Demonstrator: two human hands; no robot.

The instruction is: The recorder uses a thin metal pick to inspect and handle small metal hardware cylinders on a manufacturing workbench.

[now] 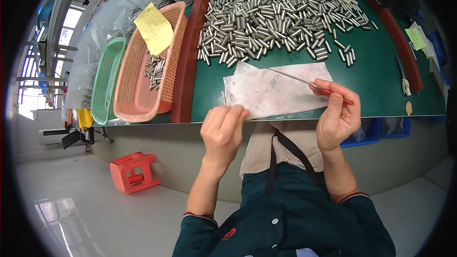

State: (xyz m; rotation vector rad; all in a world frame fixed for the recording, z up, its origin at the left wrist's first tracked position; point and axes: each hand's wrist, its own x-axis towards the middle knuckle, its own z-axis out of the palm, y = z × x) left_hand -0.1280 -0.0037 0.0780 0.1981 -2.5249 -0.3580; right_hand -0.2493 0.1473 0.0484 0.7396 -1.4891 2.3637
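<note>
My right hand (338,119) grips the red handle of a thin pointed metal tool (293,77), whose shaft slants up and left over a stained whitish cloth (281,93). The cloth lies flat along the near edge of the green tabletop (207,90). At its lower left corner my left hand (221,131) is closed, fingers curled and pressed together. What those fingers hold, if anything, is hidden. Beyond the cloth spreads a big heap of short shiny metal pins (266,14), with several loose ones at its right side.
Left of a dark red wooden rail (183,85) stand a pink basket (164,93) holding some pins and a yellow note (154,28), and a green basket (109,83). A red stool (135,171) lies tipped on the floor. Blue bins (369,133) sit below the table at right.
</note>
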